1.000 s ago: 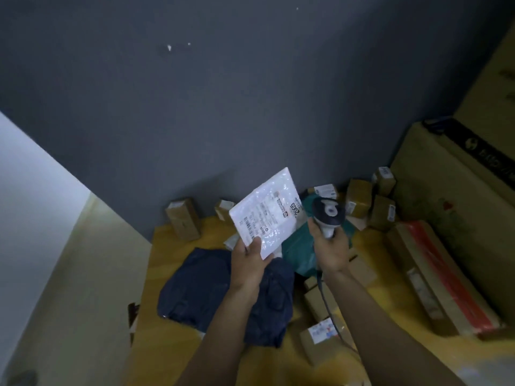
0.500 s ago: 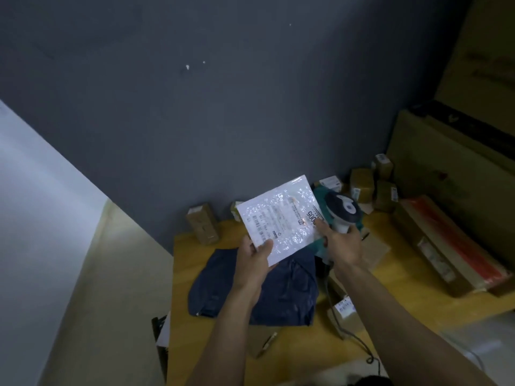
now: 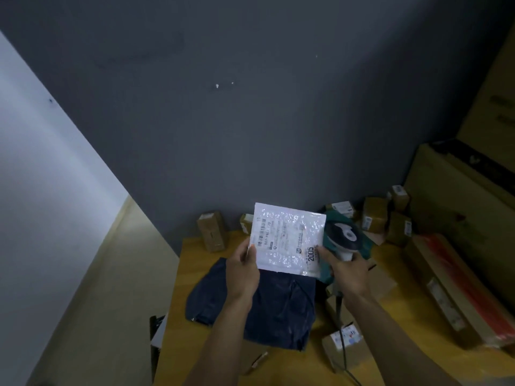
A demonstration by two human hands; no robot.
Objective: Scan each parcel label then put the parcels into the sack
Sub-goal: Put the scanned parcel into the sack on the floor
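A white plastic mailer (image 3: 288, 238) with a printed barcode label is held up above the table. My left hand (image 3: 243, 271) pinches its lower left edge. My right hand (image 3: 348, 270) grips the handle of a black and white barcode scanner (image 3: 341, 236), and its forefinger touches the mailer's lower right corner. A dark blue sack (image 3: 264, 307) lies flat on the yellow table (image 3: 189, 316), directly below the mailer. The scanner's cable (image 3: 341, 330) hangs down past my right wrist.
Small cardboard parcels stand along the grey wall: one (image 3: 211, 231) at the left, several (image 3: 384, 215) at the right. A teal bag (image 3: 362, 243) lies behind the scanner. A long red-taped box (image 3: 451, 285) and big cartons (image 3: 462, 196) fill the right side. A labelled box (image 3: 345, 346) sits near the table's front.
The mailer has turned from tilted to nearly square-on with its label facing me. My right hand with the scanner has come closer, and its forefinger now touches the mailer's corner. The view has shifted.
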